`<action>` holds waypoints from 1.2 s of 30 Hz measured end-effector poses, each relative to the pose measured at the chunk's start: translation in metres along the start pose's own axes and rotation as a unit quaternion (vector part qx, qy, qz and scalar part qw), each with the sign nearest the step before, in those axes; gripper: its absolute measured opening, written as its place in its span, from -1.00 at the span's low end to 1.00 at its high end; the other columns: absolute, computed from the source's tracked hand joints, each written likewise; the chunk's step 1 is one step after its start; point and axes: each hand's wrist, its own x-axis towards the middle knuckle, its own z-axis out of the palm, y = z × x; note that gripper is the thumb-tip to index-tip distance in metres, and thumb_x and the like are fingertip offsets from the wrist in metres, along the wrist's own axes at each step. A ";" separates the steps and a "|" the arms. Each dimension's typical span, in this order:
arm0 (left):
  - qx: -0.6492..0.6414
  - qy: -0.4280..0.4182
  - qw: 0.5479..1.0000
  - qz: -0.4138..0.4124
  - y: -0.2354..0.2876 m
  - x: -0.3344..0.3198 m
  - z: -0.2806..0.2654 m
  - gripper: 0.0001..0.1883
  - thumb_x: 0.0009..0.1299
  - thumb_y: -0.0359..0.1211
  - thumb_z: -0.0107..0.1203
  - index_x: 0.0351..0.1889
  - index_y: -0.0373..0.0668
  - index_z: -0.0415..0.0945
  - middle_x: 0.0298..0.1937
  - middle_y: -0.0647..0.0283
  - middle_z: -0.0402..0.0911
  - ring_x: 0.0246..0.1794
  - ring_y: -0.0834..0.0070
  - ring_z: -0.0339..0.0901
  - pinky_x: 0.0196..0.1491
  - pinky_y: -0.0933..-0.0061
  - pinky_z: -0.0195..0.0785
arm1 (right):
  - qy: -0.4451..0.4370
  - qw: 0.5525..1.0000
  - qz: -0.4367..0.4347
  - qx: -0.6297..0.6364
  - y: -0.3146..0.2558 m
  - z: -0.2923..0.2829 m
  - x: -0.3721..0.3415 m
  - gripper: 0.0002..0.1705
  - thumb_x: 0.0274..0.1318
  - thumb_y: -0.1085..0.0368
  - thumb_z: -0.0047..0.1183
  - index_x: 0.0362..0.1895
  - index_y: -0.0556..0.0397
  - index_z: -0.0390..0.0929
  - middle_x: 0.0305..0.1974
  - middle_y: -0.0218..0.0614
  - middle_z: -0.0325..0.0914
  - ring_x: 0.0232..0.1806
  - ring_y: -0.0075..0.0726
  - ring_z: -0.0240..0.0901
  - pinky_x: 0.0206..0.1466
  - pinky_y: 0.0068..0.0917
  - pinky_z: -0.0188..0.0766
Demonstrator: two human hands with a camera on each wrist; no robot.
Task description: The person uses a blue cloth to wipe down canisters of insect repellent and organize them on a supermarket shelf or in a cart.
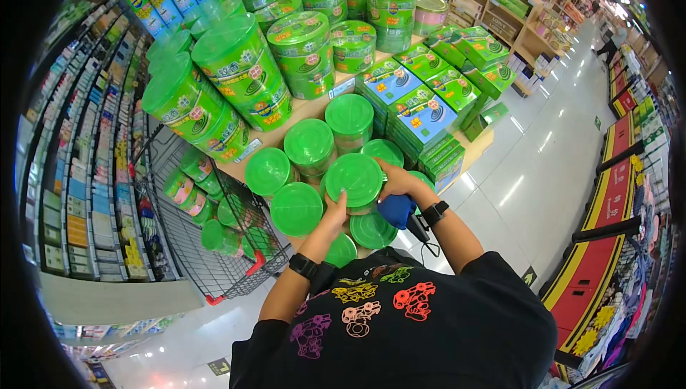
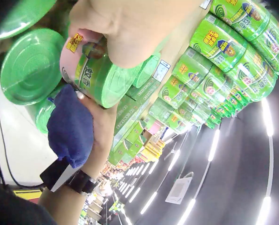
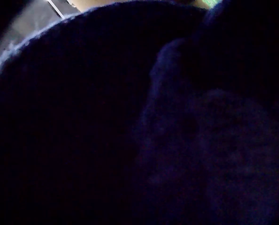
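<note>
Both hands hold one round mosquito coil tub (image 1: 354, 180) with a green lid, above other tubs in the head view. My left hand (image 1: 331, 216) grips its near left side, thumb up at the lid's edge. On the far right side my right hand (image 1: 394, 179) grips it. The left wrist view shows the tub's pink and green printed wall (image 2: 87, 65) between the two hands. A blue cloth (image 1: 397, 210) hangs at the right wrist and fills most of the right wrist view, hiding that hand there. Green-lidded tubs (image 1: 296, 209) stand closely around the held one.
Stacked mosquito coil tubs (image 1: 236, 67) and flat boxes (image 1: 421, 114) crowd the display behind. To the left stands a wire shopping cart (image 1: 207, 246) with several tubs inside. A tiled aisle (image 1: 529, 153) runs along the right, beside red-fronted bins (image 1: 607, 203).
</note>
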 end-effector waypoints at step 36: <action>-0.503 0.071 0.845 -0.167 0.009 -0.003 0.008 -0.43 0.30 -0.36 0.00 0.20 -0.36 0.02 0.18 -0.06 0.18 0.19 0.01 0.24 0.26 0.03 0.17 | 0.283 0.958 0.041 -0.025 -0.016 0.074 -0.020 -0.35 -0.21 0.28 0.09 0.10 0.13 0.29 -0.29 0.09 0.54 -0.21 0.21 0.47 -0.14 -0.11 0.43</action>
